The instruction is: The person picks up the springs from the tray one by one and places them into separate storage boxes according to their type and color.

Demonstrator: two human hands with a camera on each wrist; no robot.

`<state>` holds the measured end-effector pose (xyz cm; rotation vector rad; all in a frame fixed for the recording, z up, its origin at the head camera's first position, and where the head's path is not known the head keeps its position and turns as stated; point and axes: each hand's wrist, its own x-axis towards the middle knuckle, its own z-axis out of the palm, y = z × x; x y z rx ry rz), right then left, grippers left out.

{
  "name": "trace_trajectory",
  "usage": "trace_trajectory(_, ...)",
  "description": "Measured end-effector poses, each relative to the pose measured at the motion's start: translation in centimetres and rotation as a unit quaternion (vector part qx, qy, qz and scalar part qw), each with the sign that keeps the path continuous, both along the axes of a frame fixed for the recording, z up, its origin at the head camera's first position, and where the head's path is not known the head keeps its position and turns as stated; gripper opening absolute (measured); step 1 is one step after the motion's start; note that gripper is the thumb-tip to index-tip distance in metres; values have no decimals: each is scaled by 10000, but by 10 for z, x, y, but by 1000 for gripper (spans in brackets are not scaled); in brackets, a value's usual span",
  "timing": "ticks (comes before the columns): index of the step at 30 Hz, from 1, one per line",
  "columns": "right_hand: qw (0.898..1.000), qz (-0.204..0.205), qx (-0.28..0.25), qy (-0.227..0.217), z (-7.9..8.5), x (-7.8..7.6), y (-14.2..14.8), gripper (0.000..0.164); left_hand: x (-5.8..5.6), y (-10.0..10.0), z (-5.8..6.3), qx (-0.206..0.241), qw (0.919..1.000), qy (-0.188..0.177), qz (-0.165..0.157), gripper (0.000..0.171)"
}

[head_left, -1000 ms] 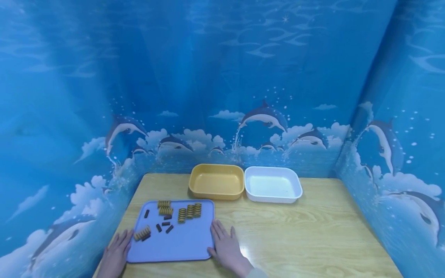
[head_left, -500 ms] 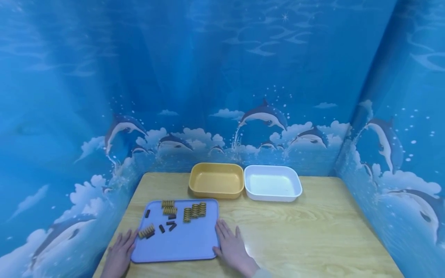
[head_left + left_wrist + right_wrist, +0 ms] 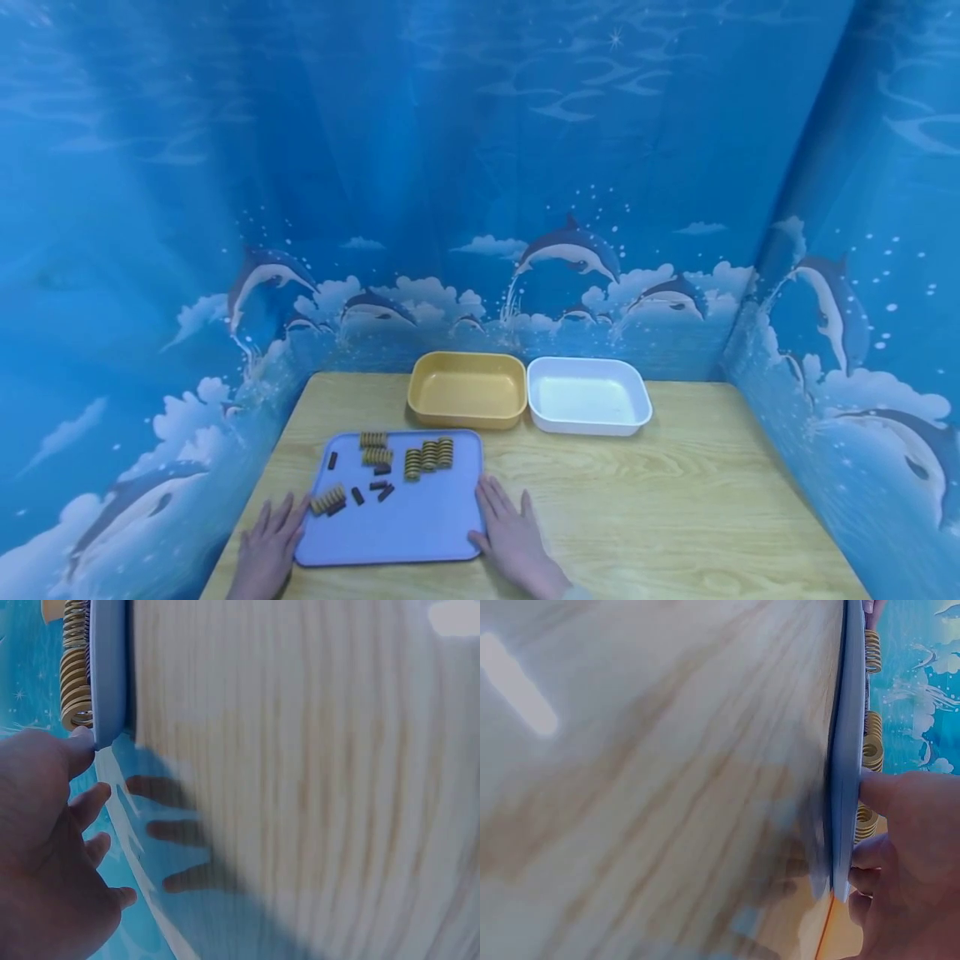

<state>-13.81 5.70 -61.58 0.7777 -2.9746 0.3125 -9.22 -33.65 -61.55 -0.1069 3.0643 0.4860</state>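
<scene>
A lavender-blue tray (image 3: 397, 533) lies flat on the table in the head view. My left hand (image 3: 268, 546) is at its left edge and my right hand (image 3: 513, 533) at its right edge, fingers extended and touching the rim. On the tray sit several yellow-gold coil springs (image 3: 429, 455), some upright in a row, others on their sides, such as the spring (image 3: 327, 499) near my left fingers. Several small dark cylindrical pieces (image 3: 357, 497) are scattered among them. The left wrist view shows my left thumb against the tray edge (image 3: 109, 667), springs just above it.
Behind the tray stand a yellow-tan bin (image 3: 468, 422) and, touching its right side, a white bin (image 3: 588, 427). The wooden table (image 3: 660, 517) extends right. A blue dolphin-print curtain (image 3: 450, 167) encloses the back and sides.
The tray has slid to the right across the table, carrying the springs and dark pieces. Both hands have moved right with it, staying at its edges. The bins have not moved.
</scene>
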Motion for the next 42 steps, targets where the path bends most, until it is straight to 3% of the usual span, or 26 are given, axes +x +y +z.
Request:
trace_trajectory(8, 9999, -85, 99, -110, -2, 1, 13, 71, -3, 8, 1, 261, 9985, -468, 94, 50)
trace_trajectory(14, 9995, -184, 172, -209, -8, 1, 25, 71, -9, 17, 2, 360, 9953, -894, 131, 66)
trace_trajectory(19, 9993, -202, 208, -221, -12, 1, 35, 71, -8, 25, 2, 443, 9960, -768, 85, 56)
trace_trajectory(35, 9993, -360, 65, 85, -4, 10, 57, 65, -13, 46, 0, 187, 9977, -645, -72, 54)
trace_trajectory(42, 9990, -449, -10, -48, -1, 12, 65, 64, -13, 54, -2, 92, 9981, -587, -144, 55)
